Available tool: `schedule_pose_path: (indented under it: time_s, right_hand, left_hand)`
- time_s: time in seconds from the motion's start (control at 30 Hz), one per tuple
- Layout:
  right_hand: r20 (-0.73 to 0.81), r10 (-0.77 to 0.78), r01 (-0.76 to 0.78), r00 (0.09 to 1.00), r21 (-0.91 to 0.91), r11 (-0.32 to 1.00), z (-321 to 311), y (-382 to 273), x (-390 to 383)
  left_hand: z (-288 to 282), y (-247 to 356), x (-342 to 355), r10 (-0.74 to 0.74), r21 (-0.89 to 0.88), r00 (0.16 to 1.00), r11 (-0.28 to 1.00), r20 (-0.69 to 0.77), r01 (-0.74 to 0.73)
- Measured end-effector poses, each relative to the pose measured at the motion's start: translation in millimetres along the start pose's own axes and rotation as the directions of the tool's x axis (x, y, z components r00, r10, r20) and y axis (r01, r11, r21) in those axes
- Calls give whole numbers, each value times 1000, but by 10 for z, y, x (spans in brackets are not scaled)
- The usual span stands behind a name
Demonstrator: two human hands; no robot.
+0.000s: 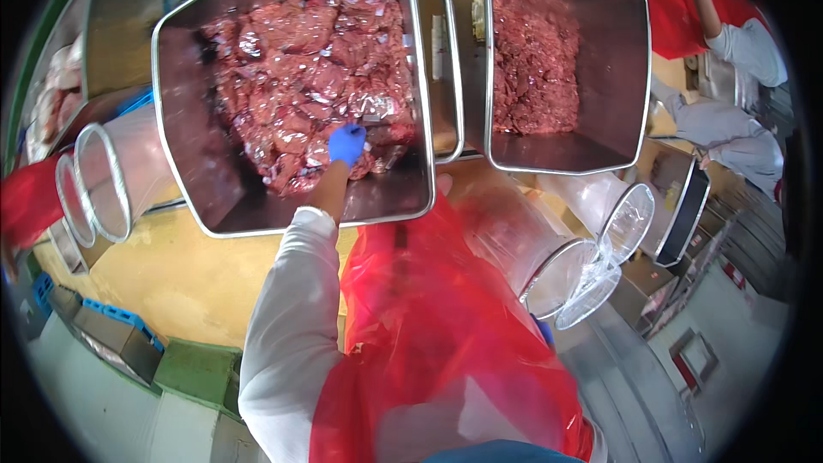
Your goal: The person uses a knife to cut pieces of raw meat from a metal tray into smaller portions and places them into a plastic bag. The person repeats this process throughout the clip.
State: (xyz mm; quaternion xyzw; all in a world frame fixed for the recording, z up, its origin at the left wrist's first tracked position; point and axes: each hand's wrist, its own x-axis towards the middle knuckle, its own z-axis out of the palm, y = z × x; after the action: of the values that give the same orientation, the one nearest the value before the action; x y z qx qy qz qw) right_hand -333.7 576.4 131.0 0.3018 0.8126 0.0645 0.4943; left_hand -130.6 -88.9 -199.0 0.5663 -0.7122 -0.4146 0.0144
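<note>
My left hand (347, 145), in a blue glove, reaches down into a large metal tub (201, 167) of raw red meat (300, 56). Its fingers look curled at the meat's surface; whatever they hold is hidden. Just beyond the hand lies a shiny clear plastic wrapping (375, 107) among the pieces. Low at my right side, a small bit of my right hand (543, 330) shows as blue glove past the red apron (446, 317). Clear plastic bags on hoops (557, 279) stand beside it. The right fingers are out of sight.
A second metal tub (591, 141) of ground-looking meat stands to the right. Hooped clear bags (107, 180) are at the left, near another metal bin (124, 26). People in white sleeves (746, 51) work at the far right. A green box (197, 369) sits lower left.
</note>
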Motion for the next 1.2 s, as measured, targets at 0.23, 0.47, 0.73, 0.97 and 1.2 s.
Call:
schedule_pose_path:
  time_s: [0.23, 0.47, 0.73, 0.97, 1.2]
  right_hand:
    - [-184, 181, -144, 966, 198, 969, 155, 200, -1327]
    - [-353, 99, 6, 930, 286, 958, 233, -27, -1546]
    - [-497, -194, 405, 846, 361, 840, -157, -1167, -1767]
    - [-449, -693, 826, 563, 293, 481, -199, -2372, -1637]
    - [-159, -909, 903, 386, 267, 336, -619, -3547, -1961]
  left_hand:
    - [589, 1229, 1436, 209, -40, 978, 977, -6, -210]
    - [1049, 1166, 1774, 140, 568, 710, 503, 690, -651]
    - [542, 1123, 2016, 499, 493, 452, 57, 739, -868]
    - [-662, 2108, 997, 370, -464, 900, 855, 232, -232]
    - [-942, 1658, 826, 247, -185, 967, 955, 62, -232]
